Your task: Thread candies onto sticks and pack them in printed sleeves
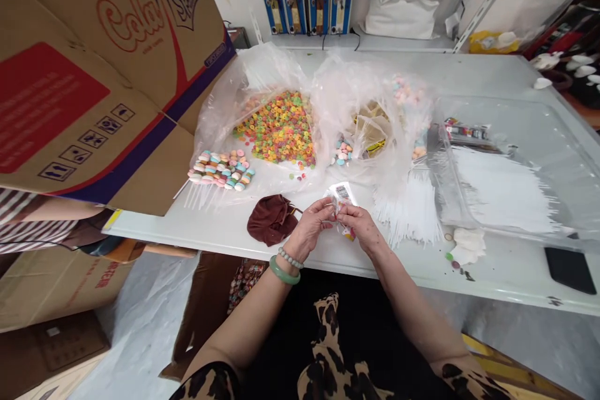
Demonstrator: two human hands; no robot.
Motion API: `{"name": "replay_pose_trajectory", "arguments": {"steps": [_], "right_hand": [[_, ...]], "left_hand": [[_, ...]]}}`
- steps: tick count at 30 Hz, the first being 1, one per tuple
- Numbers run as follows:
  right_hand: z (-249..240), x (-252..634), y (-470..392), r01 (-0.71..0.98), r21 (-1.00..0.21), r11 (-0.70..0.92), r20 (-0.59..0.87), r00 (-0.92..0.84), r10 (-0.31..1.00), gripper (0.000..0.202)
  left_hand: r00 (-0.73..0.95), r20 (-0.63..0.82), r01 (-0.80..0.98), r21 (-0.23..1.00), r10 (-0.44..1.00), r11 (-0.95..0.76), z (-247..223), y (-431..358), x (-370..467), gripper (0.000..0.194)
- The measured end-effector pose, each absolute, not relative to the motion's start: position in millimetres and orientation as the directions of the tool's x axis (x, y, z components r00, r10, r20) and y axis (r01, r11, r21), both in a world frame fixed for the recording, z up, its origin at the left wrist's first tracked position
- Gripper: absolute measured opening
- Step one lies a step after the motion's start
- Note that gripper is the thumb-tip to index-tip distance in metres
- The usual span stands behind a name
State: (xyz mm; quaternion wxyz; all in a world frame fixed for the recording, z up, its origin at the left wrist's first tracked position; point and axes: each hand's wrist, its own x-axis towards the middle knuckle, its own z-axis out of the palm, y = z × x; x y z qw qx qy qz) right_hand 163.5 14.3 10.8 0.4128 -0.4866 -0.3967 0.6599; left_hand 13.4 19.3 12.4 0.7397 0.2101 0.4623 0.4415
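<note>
Black clothing with leopard-print patches (360,319) lies closest, on the near side of the counter (407,269). Just right of the bunched brown cloth (268,219), a small printed packet (342,192) sits between both hands, above the counter's near edge. The left hand (310,225), with a green bangle (284,272) at its wrist, pinches the packet from the side toward the cloth; the right hand (364,226) pinches the far side, and the fingertips nearly meet. What the packet contains is hidden.

It looks like thin, partly clear film, so it should be very light, limp and somewhat slippery, prone to creasing or tearing if tugged hard. A thumb-and-forefinger pinch near the edges seems best, since pressing its middle could crush anything soft inside. Beyond the cloth, ring-shaped sweets (284,131) and skewered marshmallows (220,170) look squashy and easily marked; farther right of it, white sticks (410,206) look light, stiff and easily scattered.
</note>
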Motion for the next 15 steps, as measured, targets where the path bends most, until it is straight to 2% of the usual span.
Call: {"name": "replay_pose_trajectory", "arguments": {"steps": [4,6,7,9,11,15], "right_hand": [[7,151,16,-0.213,-0.91,-0.355,-0.298,-0.257,0.919,0.021],[6,144,18,-0.194,-0.919,-0.342,-0.287,-0.264,0.921,0.021],[7,140,18,-0.179,-0.923,-0.34,-0.288,-0.264,0.921,0.022],[10,130,19,-0.154,-0.924,-0.35,-0.304,-0.261,0.917,0.023],[13,119,18,-0.139,-0.924,-0.357,-0.315,-0.254,0.914,0.025],[17,101,18,-0.094,-0.932,-0.35,-0.314,-0.272,0.91,0.028]], "left_hand": [[0.386,-0.585,-0.461,0.547,0.713,0.698,13,11,-9,0.035],[0.388,-0.608,-0.497,0.495,0.693,0.713,11,8,-17,0.028],[0.339,-0.602,-0.562,0.487,0.724,0.668,10,7,-20,0.024],[0.191,-0.545,-0.711,0.497,0.817,0.497,10,5,-27,0.022],[0.093,-0.477,-0.766,0.527,0.874,0.369,10,3,-33,0.026],[0.002,-0.458,-0.607,0.706,0.889,0.365,14,-3,-46,0.034]]}}
